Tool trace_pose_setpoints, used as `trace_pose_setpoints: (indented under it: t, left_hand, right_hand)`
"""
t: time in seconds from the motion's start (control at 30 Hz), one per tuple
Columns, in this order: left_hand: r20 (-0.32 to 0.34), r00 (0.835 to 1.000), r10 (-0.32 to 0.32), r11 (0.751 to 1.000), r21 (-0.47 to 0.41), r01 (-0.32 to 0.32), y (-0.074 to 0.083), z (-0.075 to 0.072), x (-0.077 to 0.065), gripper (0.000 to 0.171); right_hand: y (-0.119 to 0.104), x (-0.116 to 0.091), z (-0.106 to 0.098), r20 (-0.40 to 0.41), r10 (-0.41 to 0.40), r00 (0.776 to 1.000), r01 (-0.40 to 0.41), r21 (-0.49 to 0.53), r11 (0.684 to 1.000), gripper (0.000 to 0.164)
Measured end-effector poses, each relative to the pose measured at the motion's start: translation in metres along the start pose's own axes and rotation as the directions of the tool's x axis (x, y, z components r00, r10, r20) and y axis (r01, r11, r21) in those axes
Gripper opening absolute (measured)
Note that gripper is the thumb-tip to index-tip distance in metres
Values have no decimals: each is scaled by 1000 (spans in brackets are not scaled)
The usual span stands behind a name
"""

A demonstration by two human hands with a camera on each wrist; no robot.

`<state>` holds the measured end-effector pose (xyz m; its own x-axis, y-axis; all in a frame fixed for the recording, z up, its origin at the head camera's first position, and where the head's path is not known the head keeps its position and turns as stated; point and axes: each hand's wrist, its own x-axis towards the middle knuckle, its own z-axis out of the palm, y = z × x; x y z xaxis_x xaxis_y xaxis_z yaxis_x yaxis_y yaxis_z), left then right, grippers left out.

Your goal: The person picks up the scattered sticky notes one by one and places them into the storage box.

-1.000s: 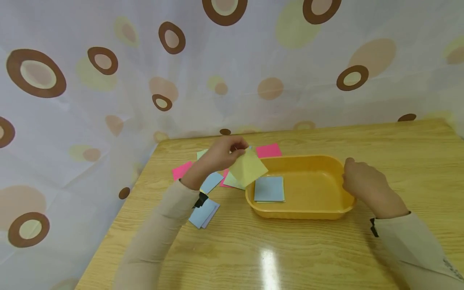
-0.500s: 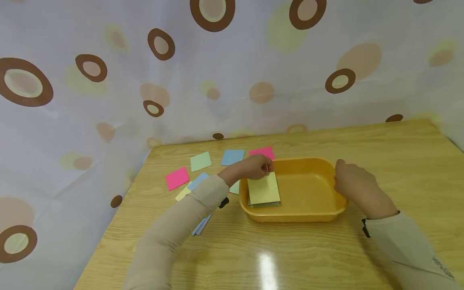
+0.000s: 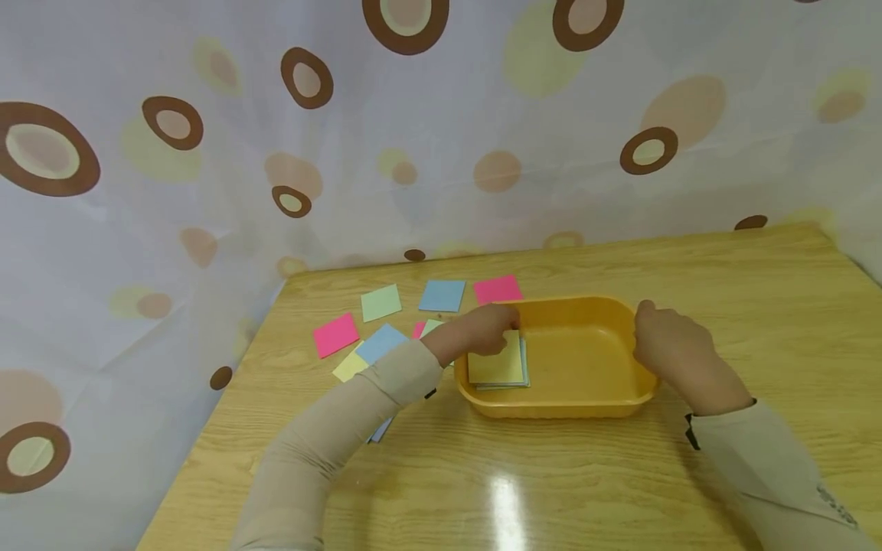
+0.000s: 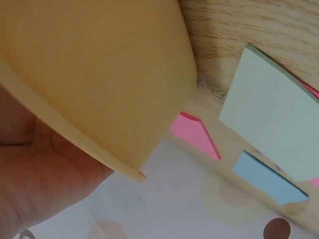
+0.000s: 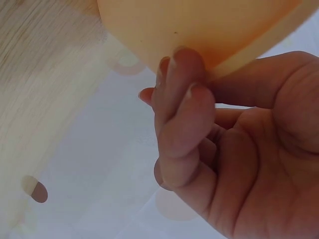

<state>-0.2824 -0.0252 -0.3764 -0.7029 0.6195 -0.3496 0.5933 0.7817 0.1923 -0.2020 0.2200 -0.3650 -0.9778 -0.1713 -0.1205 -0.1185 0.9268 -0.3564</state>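
Observation:
In the head view my left hand (image 3: pixel 485 329) reaches over the left end of an orange plastic tray (image 3: pixel 579 402), its curled fingers at the top edge of a square of yellow sticky notes (image 3: pixel 496 363). The yellow square lies on a stack whose blue and pale edges show at the right and front. The left fingertips are hidden, and in the left wrist view the tray wall (image 4: pixel 109 64) covers them. At the opposite end my right hand (image 3: pixel 675 352) pinches the tray rim between thumb and fingers, as the right wrist view also shows.
Left of and behind the tray, sticky notes lie spread on the wooden table (image 3: pixel 586 474): pink (image 3: pixel 335 335), green (image 3: pixel 381 303), blue (image 3: pixel 442 296), another pink (image 3: pixel 498 288) and a blue (image 3: pixel 381 344) overlapping a yellow (image 3: pixel 350 367). A patterned cloth (image 3: pixel 413 207) hangs behind.
My left hand has carried the yellow sticky notes rightward into the tray and lowered them onto the stack, then turned them flatter and squarer. My right hand has kept its grip on the rim.

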Motion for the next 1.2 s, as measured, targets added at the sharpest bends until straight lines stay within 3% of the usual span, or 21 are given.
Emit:
trace_pose_setpoints:
  t: [0.23,0.33,0.67,0.8,0.9,1.0,1.07,1.2]
  left_hand:
    - [-22,999,30,983,184,-25,2,9,-3,32]
    - [-27,999,20,976,216,-13,1,12,-2,28]
    - [-46,999,21,973,229,-10,3,11,-6,22]
    - [-58,998,36,978,205,-23,2,13,-11,23]
    - [-107,992,63,989,137,-48,-1,7,-21,26]
    - [-220,971,98,995,19,-97,-7,-8,-36,26]
    - [-318,943,102,991,-50,-124,-14,-20,-50,23]
    - [-474,881,12,980,-169,-104,-39,-35,-74,17]
  right_hand:
    - [-5,-2,5,-6,-7,1000,7,-8,1000,14]
    - [-6,-2,5,-9,-6,1000,6,-10,1000,14]
    - [-6,-2,4,6,5,1000,-5,-4,1000,16]
    - [-7,-2,8,23,9,1000,-9,1,1000,16]
    - [-6,-1,9,17,0,1000,0,-1,1000,17]
    - [-4,0,9,-3,-18,1000,18,-15,1000,21]
    - [-2,1,7,-12,-20,1000,19,-22,1000,24]
    - [0,1,4,-4,-12,1000,12,-19,1000,25]
